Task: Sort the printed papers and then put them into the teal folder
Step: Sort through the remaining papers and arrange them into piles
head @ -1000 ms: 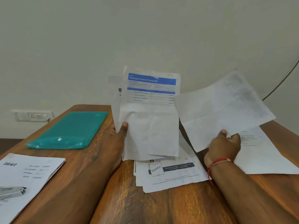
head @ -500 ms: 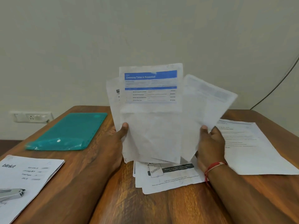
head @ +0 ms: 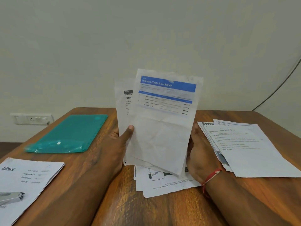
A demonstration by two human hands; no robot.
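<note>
Right now you hold a small bunch of papers (head: 161, 128) upright over the middle of the wooden table (head: 162, 209). Your left hand (head: 118, 144) grips the left edge of the bunch, with the thumb pressed on the front. Your right hand (head: 197, 154) sits against the right edge, but its fingers are hidden behind the sheets, so you cannot tell how tight that grip is. The front sheet (head: 164, 121) is wrinkled, leans a little to the right, and has a blue bar near the top with the words "Dressing Table & Bookshelf". Another sheet (head: 124, 105) with black print peeks out behind it on the left. Flat on the table under your hands lies a low pile (head: 162, 185) of more papers. To the right, near your right hand, is a second pile (head: 244, 147) of printed pages, spread like a fan. The teal folder (head: 68, 134) lies flat on the far left part of the table, well apart from the papers you hold. On the near left is a page (head: 31, 176) with the word "blinkit", and a silver stapler (head: 11, 197) rests on it. A red string (head: 211, 176) is tied around your right wrist.
</note>
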